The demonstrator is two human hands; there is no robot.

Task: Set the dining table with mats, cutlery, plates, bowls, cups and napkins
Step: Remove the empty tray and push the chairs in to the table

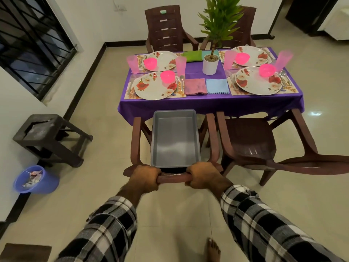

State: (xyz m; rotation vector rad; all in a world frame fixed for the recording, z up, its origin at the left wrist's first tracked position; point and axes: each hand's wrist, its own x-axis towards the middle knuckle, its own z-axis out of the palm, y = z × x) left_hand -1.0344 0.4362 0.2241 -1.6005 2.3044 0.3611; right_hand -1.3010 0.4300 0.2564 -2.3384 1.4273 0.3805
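Observation:
The dining table wears a purple cloth and holds several floral plates, pink bowls, pink cups, cutlery and mats. A pink napkin and a blue napkin lie at the near middle, a green one at the far middle. My left hand and my right hand both grip the top rail of a brown chair at the table's near side. On that chair's seat sits a grey tray with nothing in it.
A potted plant stands mid-table. A second brown chair is to the right, two more behind the table. A dark stool and a blue bin stand by the left wall. My bare foot is on the tiled floor.

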